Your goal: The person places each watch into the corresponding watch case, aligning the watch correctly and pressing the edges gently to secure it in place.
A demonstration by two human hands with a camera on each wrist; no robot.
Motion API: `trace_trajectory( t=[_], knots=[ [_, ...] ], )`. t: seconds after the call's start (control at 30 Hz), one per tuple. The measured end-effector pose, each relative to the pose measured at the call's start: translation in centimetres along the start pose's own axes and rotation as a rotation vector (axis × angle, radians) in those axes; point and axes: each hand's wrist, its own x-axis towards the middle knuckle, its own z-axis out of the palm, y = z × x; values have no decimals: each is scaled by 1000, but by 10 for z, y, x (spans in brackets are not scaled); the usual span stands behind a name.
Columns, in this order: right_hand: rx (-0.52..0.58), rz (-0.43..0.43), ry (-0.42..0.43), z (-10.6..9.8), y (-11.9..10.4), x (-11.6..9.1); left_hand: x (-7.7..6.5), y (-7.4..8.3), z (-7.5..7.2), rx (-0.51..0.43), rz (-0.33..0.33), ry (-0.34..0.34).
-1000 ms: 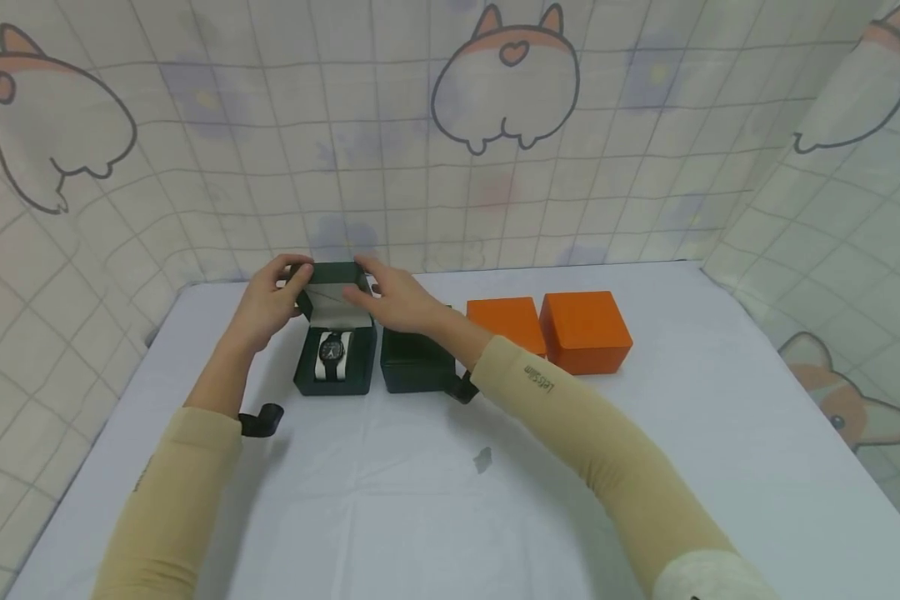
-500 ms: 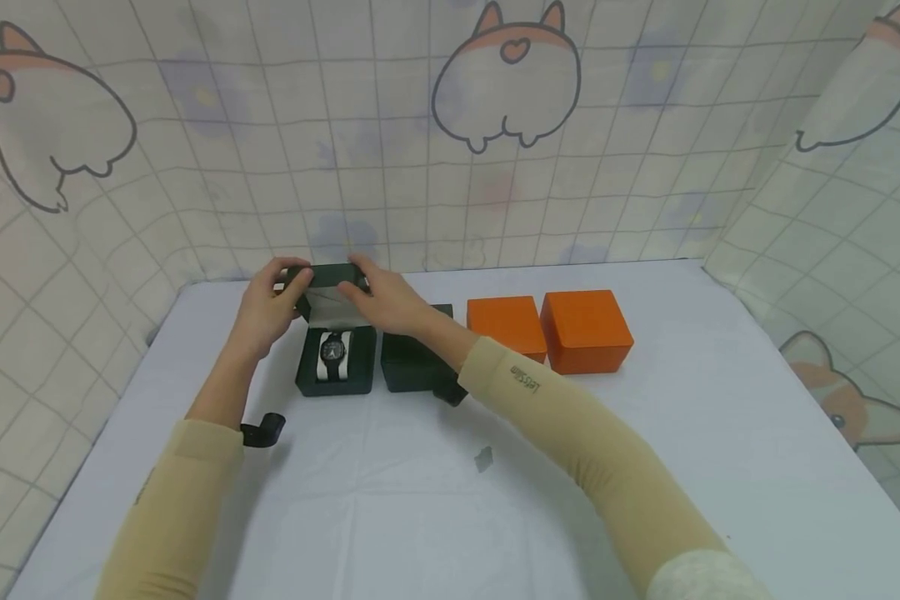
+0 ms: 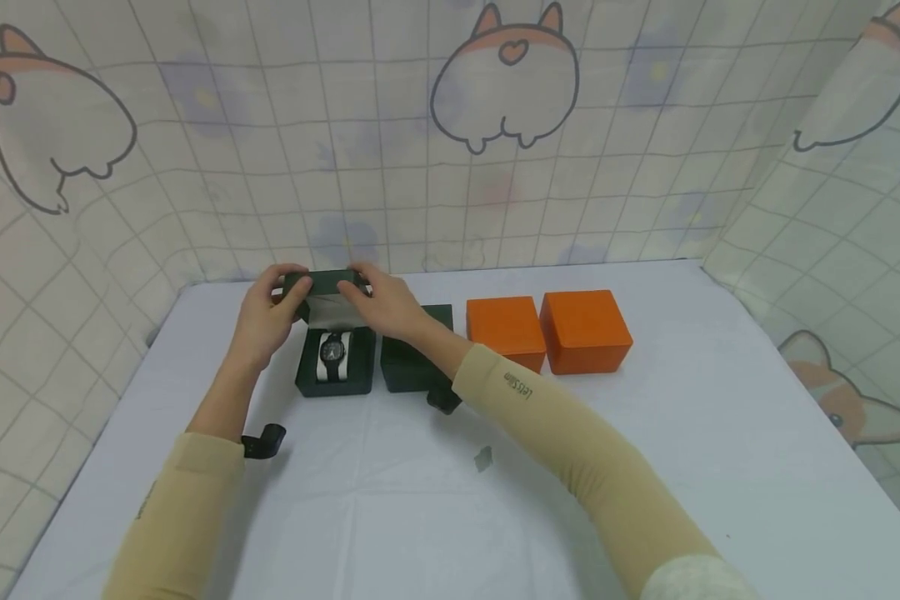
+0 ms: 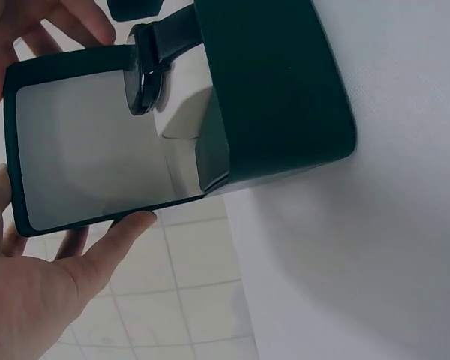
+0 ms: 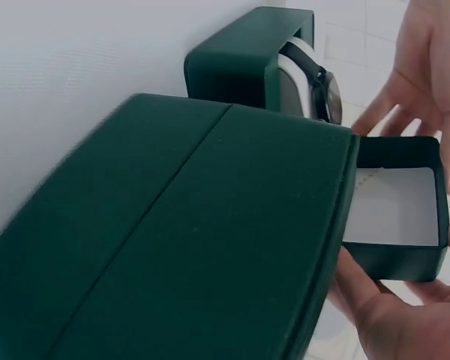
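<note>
A dark green watch box (image 3: 335, 388) stands open on the white-covered table, its lid (image 3: 333, 282) raised at the back. Inside, a black wristwatch (image 3: 332, 351) is wrapped round a white cushion. My left hand (image 3: 264, 321) holds the lid's left side, thumb on its front corner and fingers behind. At the opposite side, my right hand (image 3: 390, 308) grips the lid between thumb and fingers. Seen from the left wrist, the lid's pale lining (image 4: 90, 150) lies between both hands. In the right wrist view a second, closed green box (image 5: 187, 217) covers much of the frame.
Immediately right of the open box is the closed green box (image 3: 405, 367), partly under my right forearm. Two orange boxes (image 3: 506, 325) follow farther right. A small grey patch (image 3: 483, 458) marks the tablecloth (image 3: 390, 517), and a patterned curtain (image 3: 390, 167) hangs behind the table.
The lid has tipped slightly forward and down, with both hands moving along with it. My right forearm has shifted a little to the left. The watch and the other boxes have stayed put.
</note>
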Motion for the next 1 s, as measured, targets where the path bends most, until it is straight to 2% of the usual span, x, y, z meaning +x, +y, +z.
trace_trajectory(
  t=[0.13,0.3,0.37,0.43,0.53,0.6,0.67,0.8,1.0],
  knots=[
    [-18,-16,-4,-1,-1,0,-3,-3,1,-41,13,-15],
    [5,-23,-54,-4,-4,0,-6,-4,1,-77,12,-39],
    [31,-18,-72,-4,-5,-1,-11,6,-1,-76,8,-53],
    [44,-20,-72,-3,-5,-1,-12,8,-3,-73,10,-62],
    [18,-36,-58,0,-5,-1,-12,7,-6,-49,18,-78],
    [-10,-36,-54,0,-5,-1,-9,-4,-7,-33,30,-88],
    [-34,-22,-67,-1,-7,-2,-8,-7,-9,-6,36,-108],
    [-76,3,-120,-5,-11,-4,-11,-6,-16,44,16,-165],
    [-103,-25,-159,-5,-11,-5,-17,-1,-24,103,-6,-235]
  ],
)
